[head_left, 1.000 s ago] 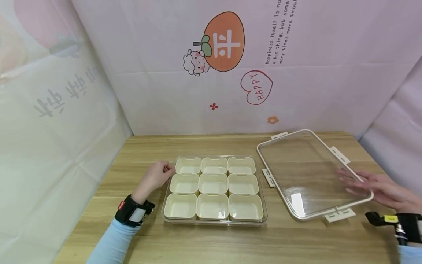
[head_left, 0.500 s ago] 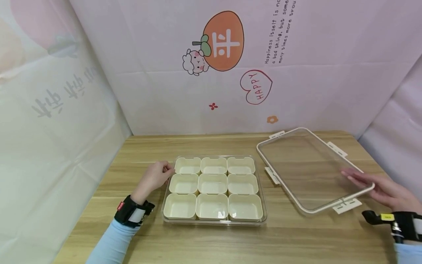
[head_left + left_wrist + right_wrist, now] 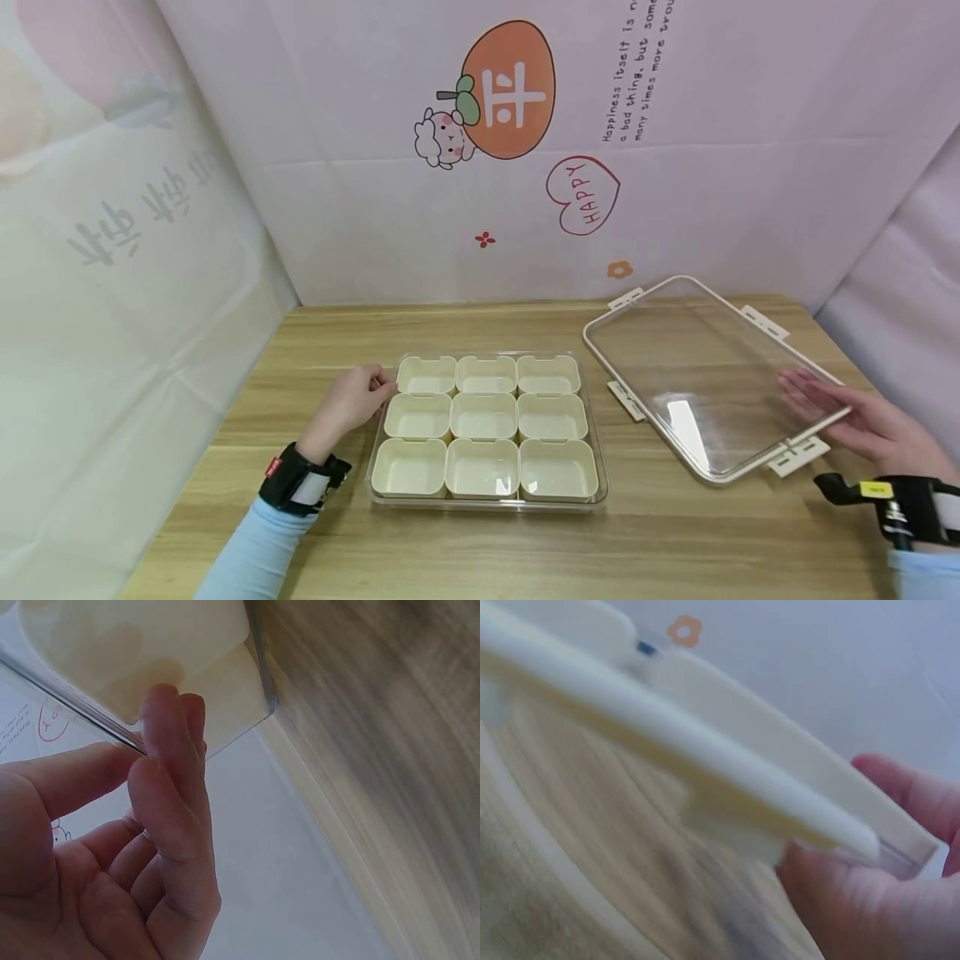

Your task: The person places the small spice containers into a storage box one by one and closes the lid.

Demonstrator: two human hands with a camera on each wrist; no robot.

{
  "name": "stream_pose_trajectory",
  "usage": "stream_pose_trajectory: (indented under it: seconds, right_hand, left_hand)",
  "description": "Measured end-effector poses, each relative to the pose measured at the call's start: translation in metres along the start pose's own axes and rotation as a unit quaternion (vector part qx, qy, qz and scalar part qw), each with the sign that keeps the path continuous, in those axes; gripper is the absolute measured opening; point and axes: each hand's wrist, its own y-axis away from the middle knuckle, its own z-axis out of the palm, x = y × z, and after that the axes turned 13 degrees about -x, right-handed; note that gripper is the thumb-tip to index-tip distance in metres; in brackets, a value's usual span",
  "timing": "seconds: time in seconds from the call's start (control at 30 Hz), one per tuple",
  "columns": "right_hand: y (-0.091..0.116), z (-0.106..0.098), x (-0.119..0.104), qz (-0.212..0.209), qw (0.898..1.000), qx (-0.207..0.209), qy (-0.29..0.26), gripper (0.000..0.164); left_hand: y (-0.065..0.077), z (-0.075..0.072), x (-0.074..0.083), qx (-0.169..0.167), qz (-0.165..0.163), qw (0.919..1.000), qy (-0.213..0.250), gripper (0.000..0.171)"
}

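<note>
In the head view, a clear rectangular box [image 3: 487,505] stands on the table, holding several cream cups [image 3: 484,417] in rows. My left hand [image 3: 352,404] is at its far left side. Seen from the left wrist, thumb and fingertips pinch the rim [image 3: 82,705] of the box. On the right, my right hand [image 3: 873,421] grips a clear lid [image 3: 697,375] by its near right corner, with some fingers showing through the panel. The lid has a cream frame and flap clips [image 3: 798,457], which stick outward. From the right wrist, the frame [image 3: 705,757] crosses in front, blurred.
The wooden table [image 3: 480,558] ends at a printed cloth backdrop [image 3: 360,225] at the back. Pale cloth also hangs along the left [image 3: 150,333] and right sides. Black camera straps [image 3: 303,479] are worn on both wrists.
The lid has turned and tilted in my right hand, its near corner shifting right and its far corner up and slightly left. My right hand has moved slightly left. My left hand has stayed put.
</note>
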Motion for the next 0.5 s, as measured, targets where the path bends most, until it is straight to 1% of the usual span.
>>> stream_pose_trajectory:
  seconds: [0.03,0.07,0.1,0.13,0.17,0.2,0.23,0.27,0.3,0.33,0.37,0.4,0.47,0.5]
  right_hand:
    - [-0.0007,-0.0018,0.0015,-0.005,0.992,-0.015,0.125,0.052]
    - [-0.0012,-0.0034,0.0029,-0.025,0.982,-0.029,0.184,0.06]
    - [-0.0017,-0.0041,0.0039,-0.032,0.983,-0.029,0.18,0.06]
    - [-0.0022,-0.0056,0.0052,-0.039,0.965,-0.027,0.259,0.065]
    - [-0.0027,-0.0061,0.0055,-0.045,0.983,-0.024,0.175,0.067]
    - [-0.0029,-0.0066,0.0056,-0.045,0.998,-0.01,0.05,0.061]
    - [-0.0031,-0.0067,0.0055,-0.051,0.996,0.018,-0.076,0.054]
    - [-0.0031,-0.006,0.0054,-0.059,0.978,0.06,-0.189,0.047]
    - [-0.003,-0.0056,0.0052,-0.065,0.959,0.1,-0.258,0.044]
    - [-0.0028,-0.0058,0.0056,-0.065,0.956,0.117,-0.261,0.044]
    - [-0.0028,-0.0053,0.0054,-0.082,0.923,0.165,-0.338,0.051]
    - [-0.0029,-0.0052,0.0053,-0.09,0.903,0.198,-0.369,0.057]
    - [-0.0023,-0.0055,0.0058,-0.096,0.897,0.22,-0.371,0.062]
    - [-0.0019,-0.0058,0.0061,-0.099,0.896,0.224,-0.371,0.064]
  left_hand:
    - [-0.0001,0.0,-0.0002,0.0,0.0,1.0,0.0,0.017]
    - [-0.0002,-0.0001,-0.0003,-0.001,-0.001,1.0,0.0,0.017]
    - [-0.0003,-0.0001,-0.0003,-0.002,-0.002,1.0,-0.001,0.017]
    - [-0.0004,-0.0002,-0.0004,-0.003,-0.002,1.0,-0.002,0.018]
    - [-0.0005,-0.0001,-0.0007,-0.005,-0.001,1.0,-0.004,0.018]
    - [-0.0005,0.0,-0.0007,-0.006,-0.002,1.0,-0.004,0.018]
    - [-0.0005,0.0002,-0.0006,-0.008,-0.002,1.0,-0.004,0.018]
    - [-0.0003,0.0004,-0.0005,-0.009,-0.003,0.9999,-0.004,0.018]
    - [-0.0001,0.0005,-0.0004,-0.01,-0.002,0.9999,-0.004,0.018]
    - [0.0,0.0007,-0.0004,-0.01,-0.001,0.9999,-0.004,0.018]
    - [0.0001,0.001,-0.0003,-0.01,0.001,0.9999,-0.005,0.017]
    - [0.0002,0.0013,0.0,-0.01,0.001,0.9999,-0.003,0.017]
    - [0.0005,0.0015,0.0,-0.008,0.005,1.0,-0.004,0.017]
    - [0.0007,0.0016,0.0,-0.006,0.007,0.9999,-0.006,0.017]
